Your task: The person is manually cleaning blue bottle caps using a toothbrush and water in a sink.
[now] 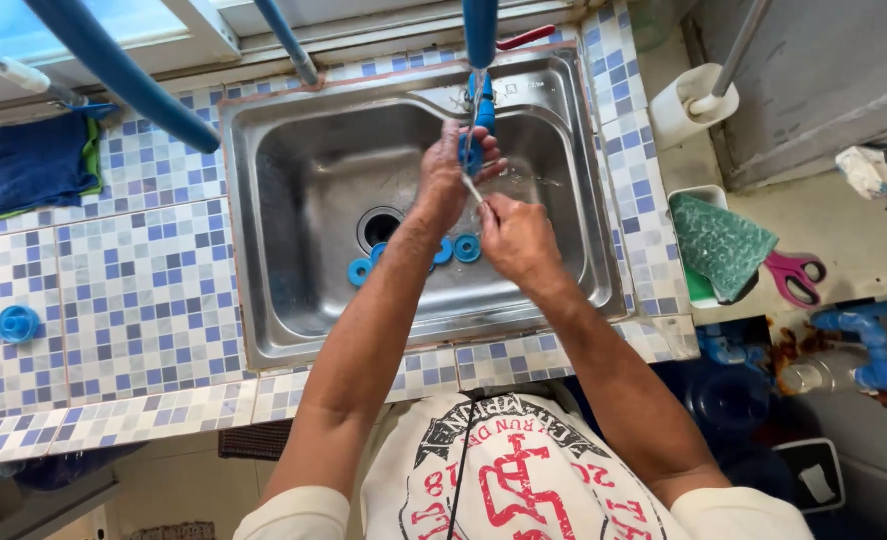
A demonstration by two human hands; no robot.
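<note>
The left hand (pixel 447 170) grips a small blue fitting (pixel 473 155) under the blue tap (pixel 482 60), over the steel sink (pixel 304 180). The right hand (pixel 516 240) pinches a thin brush (pixel 473 190) against it. Blue rings (pixel 468 247) lie near the drain.

Sink basin (pixel 304 190) below both hands: stainless steel, brushed, with a dull sheen, wet. Small fitting (pixel 473 155) in the left hand (pixel 447 170): blue plastic, smooth. Rings (pixel 468 247) just beneath the right hand (pixel 517 240): glossy blue plastic. Countertop (pixel 144 290) left of the hands: glazed mosaic tile. Towel (pixel 24 165) far left: blue cloth, matt.
</note>
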